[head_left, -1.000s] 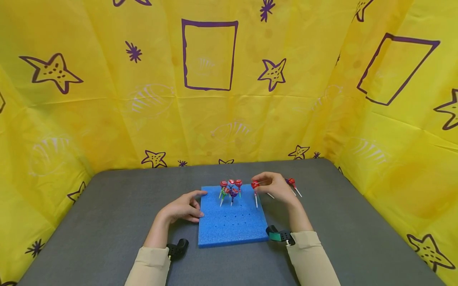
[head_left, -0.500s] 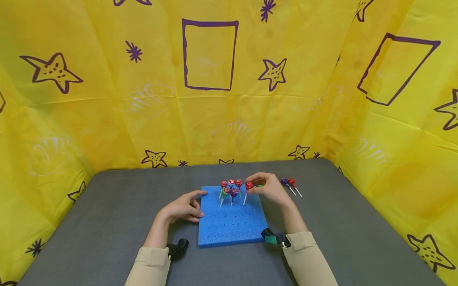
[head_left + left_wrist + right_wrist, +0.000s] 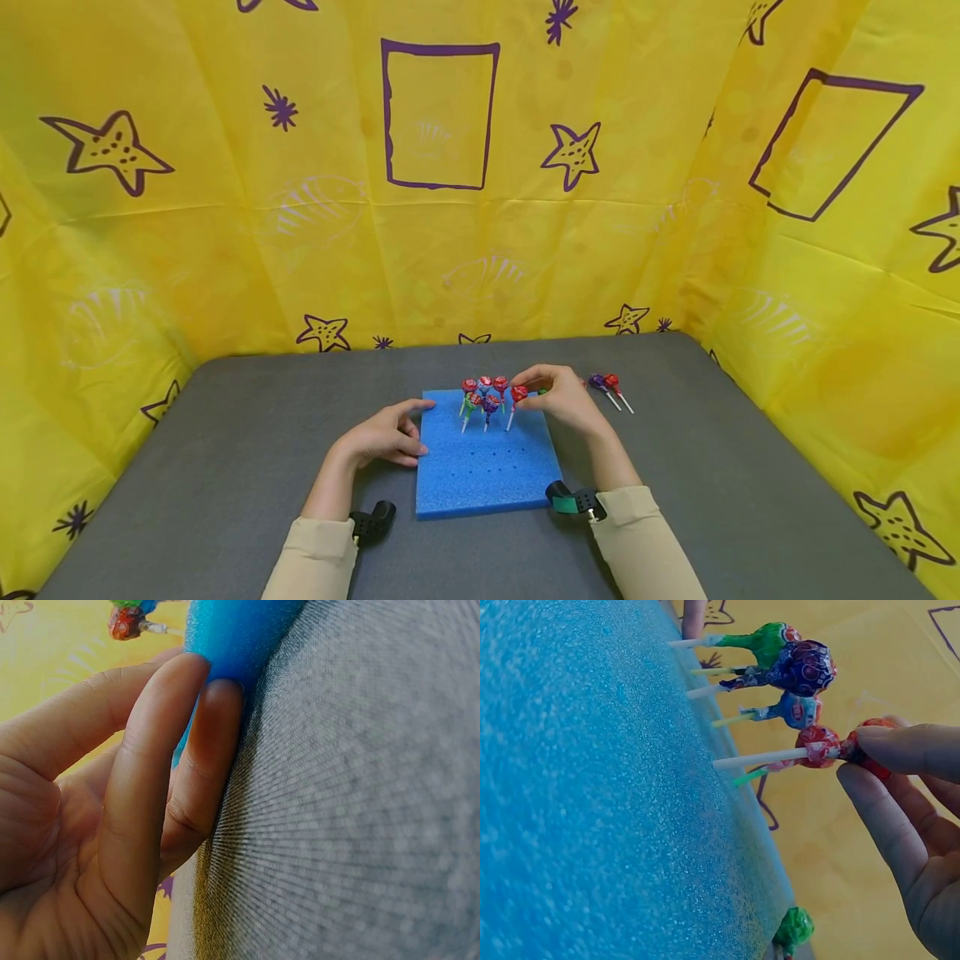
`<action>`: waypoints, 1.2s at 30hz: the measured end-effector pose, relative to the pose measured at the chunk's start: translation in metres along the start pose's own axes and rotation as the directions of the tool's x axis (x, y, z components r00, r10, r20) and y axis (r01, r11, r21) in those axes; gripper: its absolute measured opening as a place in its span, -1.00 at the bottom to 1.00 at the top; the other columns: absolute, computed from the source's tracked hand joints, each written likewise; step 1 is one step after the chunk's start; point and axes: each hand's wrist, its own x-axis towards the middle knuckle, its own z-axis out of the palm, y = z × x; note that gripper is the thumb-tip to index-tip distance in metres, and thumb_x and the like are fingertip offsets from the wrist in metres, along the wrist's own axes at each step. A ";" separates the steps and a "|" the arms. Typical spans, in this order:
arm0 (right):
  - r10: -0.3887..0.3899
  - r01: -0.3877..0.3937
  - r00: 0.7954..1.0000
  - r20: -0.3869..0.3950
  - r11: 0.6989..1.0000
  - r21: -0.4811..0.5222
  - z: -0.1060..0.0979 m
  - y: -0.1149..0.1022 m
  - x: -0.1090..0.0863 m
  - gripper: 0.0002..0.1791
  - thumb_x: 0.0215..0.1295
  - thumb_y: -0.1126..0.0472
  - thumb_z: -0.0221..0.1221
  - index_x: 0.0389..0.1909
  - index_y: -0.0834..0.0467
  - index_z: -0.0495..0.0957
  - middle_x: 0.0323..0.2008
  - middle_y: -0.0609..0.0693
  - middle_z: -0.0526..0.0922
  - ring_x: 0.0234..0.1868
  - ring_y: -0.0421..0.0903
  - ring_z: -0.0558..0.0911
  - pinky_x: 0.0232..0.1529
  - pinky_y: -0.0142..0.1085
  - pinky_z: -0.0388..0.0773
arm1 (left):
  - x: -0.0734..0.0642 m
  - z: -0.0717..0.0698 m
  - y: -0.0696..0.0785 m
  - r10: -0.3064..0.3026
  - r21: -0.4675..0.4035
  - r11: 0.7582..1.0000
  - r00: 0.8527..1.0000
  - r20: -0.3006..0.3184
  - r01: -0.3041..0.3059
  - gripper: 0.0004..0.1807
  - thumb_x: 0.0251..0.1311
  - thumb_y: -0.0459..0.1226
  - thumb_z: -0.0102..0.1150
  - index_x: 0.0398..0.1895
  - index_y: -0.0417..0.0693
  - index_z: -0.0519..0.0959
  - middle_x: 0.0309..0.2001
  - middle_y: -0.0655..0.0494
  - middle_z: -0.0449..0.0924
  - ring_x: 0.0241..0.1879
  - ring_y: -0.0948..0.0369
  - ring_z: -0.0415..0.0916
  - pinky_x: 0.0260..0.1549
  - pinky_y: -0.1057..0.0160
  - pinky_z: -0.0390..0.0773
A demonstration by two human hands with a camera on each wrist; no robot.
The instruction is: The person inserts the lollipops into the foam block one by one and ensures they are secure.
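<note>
A blue foam board (image 3: 487, 496) with small holes lies on the table, and several wrapped lollipops stand in its far part, among them a purple one (image 3: 802, 669) and a green one (image 3: 769, 643). My right hand (image 3: 566, 400) pinches a red lollipop (image 3: 519, 393) by its wrapped head between thumb and fingers. Its white stick (image 3: 757, 759) slants down, the tip at the foam surface beside the standing ones. On the board's left edge rests my left hand (image 3: 384, 432), forefinger stretched to the far corner and thumb against the side.
To the right of the board a purple lollipop (image 3: 597, 381) and a red-headed lollipop (image 3: 612, 381) lie on the grey table (image 3: 712, 467). A green-wrapped lollipop (image 3: 793, 927) lies near the board's far right edge, partly hidden by my right hand. Yellow patterned cloth (image 3: 465, 275) surrounds the table.
My right hand has carried the red lollipop leftward over the board, and its stick tip has come down to the foam. The left hand stays in place.
</note>
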 end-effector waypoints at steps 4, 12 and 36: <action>-0.006 0.006 1.000 0.010 1.000 -0.003 0.001 -0.001 0.001 -0.66 0.06 0.34 0.41 -0.08 0.21 0.68 -0.06 0.16 0.72 -0.06 0.02 0.68 -0.08 -0.28 0.61 | 0.000 0.000 0.000 0.001 0.003 1.000 1.000 0.001 -0.001 -0.15 0.12 -0.41 0.35 0.49 -0.06 0.19 -0.33 -0.01 0.44 -0.44 0.21 0.54 -0.41 0.30 0.73; -0.021 0.021 0.999 0.030 1.000 -0.020 0.004 0.000 0.002 -0.67 0.02 0.37 0.42 -0.12 0.21 0.69 -0.12 0.14 0.74 -0.11 -0.06 0.70 -0.12 -0.28 0.64 | 0.000 0.000 0.000 0.009 -0.009 1.000 1.000 0.007 -0.009 -0.15 0.13 -0.42 0.34 0.49 -0.08 0.18 -0.34 0.00 0.44 -0.43 0.22 0.55 -0.41 0.30 0.73; -0.053 0.058 0.993 0.102 0.997 -0.049 0.007 0.001 0.002 -0.73 0.07 0.28 0.42 -0.15 0.12 0.72 -0.10 0.12 0.73 -0.12 -0.08 0.66 -0.09 -0.26 0.63 | 0.000 0.000 0.000 0.007 -0.010 1.000 1.000 0.012 -0.007 -0.14 0.13 -0.40 0.35 0.49 -0.09 0.17 -0.34 -0.01 0.46 -0.44 0.21 0.55 -0.42 0.30 0.72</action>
